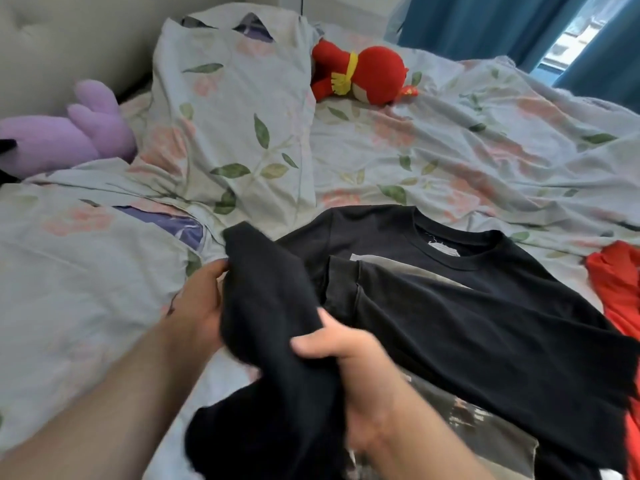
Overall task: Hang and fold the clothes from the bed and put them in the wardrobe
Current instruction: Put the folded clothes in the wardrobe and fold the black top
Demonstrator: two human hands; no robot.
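Observation:
A black long-sleeved shirt lies spread on the floral bed cover, collar toward the far side. One black sleeve is lifted off the bed between my hands. My left hand holds the sleeve from its left side, fingers partly hidden behind the cloth. My right hand grips the sleeve lower down, thumb on top. A grey printed garment lies under the shirt at the near right. A red garment lies at the right edge.
A floral pillow sits at the back. A purple plush toy lies at the left by the padded headboard. A red plush toy rests behind the shirt. Blue curtains hang at the far right.

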